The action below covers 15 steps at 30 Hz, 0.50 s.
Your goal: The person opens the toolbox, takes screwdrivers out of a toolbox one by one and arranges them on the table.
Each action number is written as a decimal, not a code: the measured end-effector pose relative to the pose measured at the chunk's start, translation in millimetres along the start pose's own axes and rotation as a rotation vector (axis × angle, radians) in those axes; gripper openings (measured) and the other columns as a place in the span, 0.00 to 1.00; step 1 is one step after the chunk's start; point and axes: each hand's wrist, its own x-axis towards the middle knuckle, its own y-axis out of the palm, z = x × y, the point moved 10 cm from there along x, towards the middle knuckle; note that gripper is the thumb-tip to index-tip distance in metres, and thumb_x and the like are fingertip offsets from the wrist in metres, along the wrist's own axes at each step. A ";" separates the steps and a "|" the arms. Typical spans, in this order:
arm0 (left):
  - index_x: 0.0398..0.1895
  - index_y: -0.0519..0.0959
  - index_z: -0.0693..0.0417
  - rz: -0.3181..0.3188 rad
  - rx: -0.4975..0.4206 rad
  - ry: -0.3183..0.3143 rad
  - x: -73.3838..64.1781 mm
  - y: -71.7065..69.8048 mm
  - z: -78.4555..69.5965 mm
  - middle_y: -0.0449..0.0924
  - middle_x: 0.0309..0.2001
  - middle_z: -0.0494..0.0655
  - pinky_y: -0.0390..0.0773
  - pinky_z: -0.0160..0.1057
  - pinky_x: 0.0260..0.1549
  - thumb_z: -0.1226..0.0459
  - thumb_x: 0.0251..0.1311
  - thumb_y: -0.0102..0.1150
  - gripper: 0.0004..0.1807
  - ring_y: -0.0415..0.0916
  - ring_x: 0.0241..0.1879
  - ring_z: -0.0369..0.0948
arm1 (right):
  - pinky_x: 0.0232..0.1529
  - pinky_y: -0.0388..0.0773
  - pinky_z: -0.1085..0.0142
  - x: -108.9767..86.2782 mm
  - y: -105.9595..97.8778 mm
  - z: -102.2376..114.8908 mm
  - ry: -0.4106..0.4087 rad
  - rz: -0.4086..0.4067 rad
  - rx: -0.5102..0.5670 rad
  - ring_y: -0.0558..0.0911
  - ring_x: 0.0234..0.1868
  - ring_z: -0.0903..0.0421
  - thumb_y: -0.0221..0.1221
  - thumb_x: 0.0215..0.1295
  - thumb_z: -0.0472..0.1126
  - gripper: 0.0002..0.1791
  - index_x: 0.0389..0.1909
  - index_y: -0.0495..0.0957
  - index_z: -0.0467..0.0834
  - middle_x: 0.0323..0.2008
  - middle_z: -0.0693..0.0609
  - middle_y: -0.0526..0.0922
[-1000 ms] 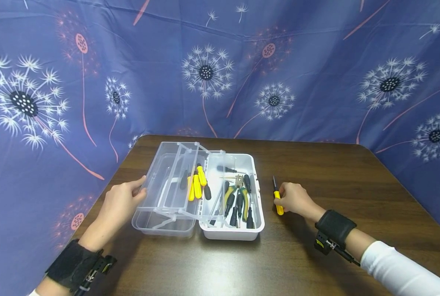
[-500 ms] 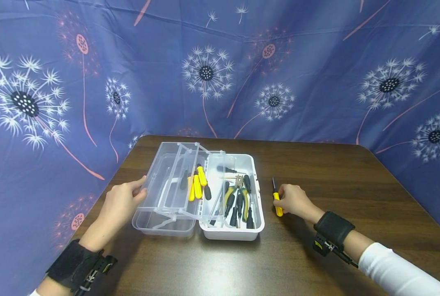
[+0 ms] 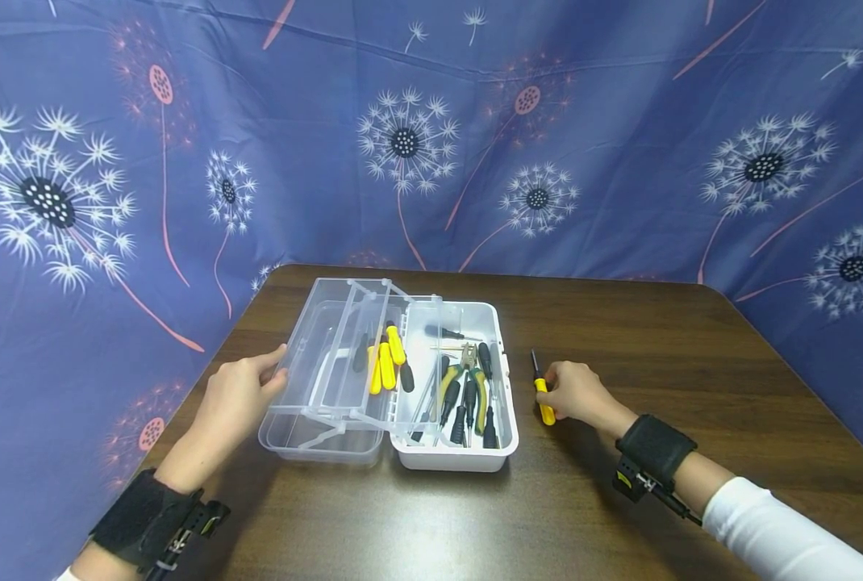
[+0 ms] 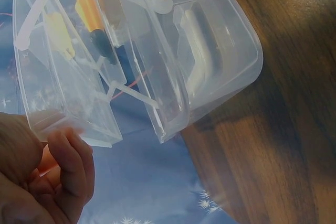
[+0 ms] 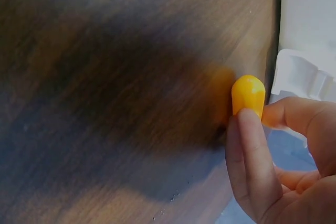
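Observation:
My right hand (image 3: 575,390) pinches a screwdriver (image 3: 545,402) with a yellow handle and dark shaft, right of the toolbox. In the right wrist view the handle's rounded yellow end (image 5: 248,95) shows between thumb and fingers, close over the table. My left hand (image 3: 239,391) pinches the edge of the clear tiered tray (image 3: 297,387) on the toolbox's left. Several yellow-handled screwdrivers (image 3: 387,367) lie in that tray. Inside the white toolbox base (image 3: 455,460) are pliers (image 3: 468,367) with green and yellow handles, and several black-handled screwdrivers (image 3: 471,395).
The clear lid (image 3: 279,440) lies folded back on the table under the raised tray; its white carrying handle (image 4: 198,51) shows in the left wrist view. Brown wooden table (image 3: 656,339) surrounds the box. A blue dandelion-print cloth (image 3: 606,121) hangs behind it.
The right hand and its screwdriver shift very slightly left and toward me, with the tip turning a little left. The left hand and the tray stay put.

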 end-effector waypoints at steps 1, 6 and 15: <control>0.58 0.77 0.59 -0.001 -0.004 -0.001 0.1 -0.1 0.2 0.64 0.13 0.42 0.56 0.35 0.14 0.64 0.61 0.53 0.21 0.50 0.13 0.35 | 0.22 0.80 0.69 -0.1 0.2 -0.2 0.002 0.001 0.002 0.82 0.20 0.60 0.63 0.56 0.37 0.23 0.48 0.74 0.25 0.30 0.39 0.83; 0.58 0.77 0.60 -0.007 -0.016 0.004 0.4 -0.3 0.4 0.79 0.22 0.50 0.56 0.35 0.14 0.65 0.61 0.53 0.21 0.51 0.13 0.35 | 0.22 0.80 0.69 0.1 1.4 -1.6 0.016 0.006 0.003 0.82 0.20 0.60 0.63 0.57 0.39 0.24 0.49 0.74 0.25 0.32 0.39 0.83; 0.58 0.77 0.59 -0.002 -0.012 -0.001 0.3 -0.1 1.0 0.67 0.14 0.43 0.56 0.35 0.14 0.64 0.61 0.53 0.21 0.50 0.13 0.35 | 0.20 0.79 0.69 -1.4 -5.2 1.7 -0.016 -0.025 -0.005 0.81 0.18 0.62 0.60 0.60 0.41 0.22 0.47 0.75 0.26 0.33 0.37 0.84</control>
